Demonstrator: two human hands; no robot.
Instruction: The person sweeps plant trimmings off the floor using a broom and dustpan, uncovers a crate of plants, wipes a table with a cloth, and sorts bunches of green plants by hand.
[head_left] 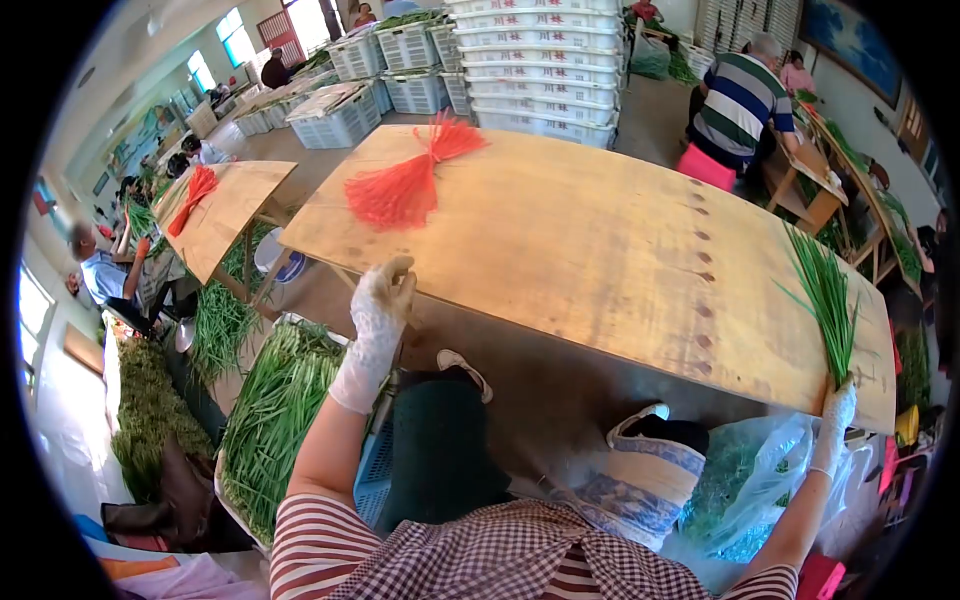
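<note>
My right hand (840, 405), in a white glove, grips a bunch of long green chives (826, 300) by its lower end at the table's right end. The leaves fan out away from me over the wooden tabletop (560, 240). My left hand (380, 303), also gloved, is raised near the front edge at the left. Its fingers are loosely bent and apart, and I see nothing held in it. Beyond it lies a bundle of red ties (410, 180), gathered in the middle. A crate of loose green chives (275, 420) stands below my left forearm.
A clear plastic bag (750, 490) with green scraps hangs under the table's right side. Stacked white crates (545, 75) rise behind the table. A smaller table (225, 215) stands left with more red ties (193, 198). A person in a striped shirt (743, 105) sits at the back right.
</note>
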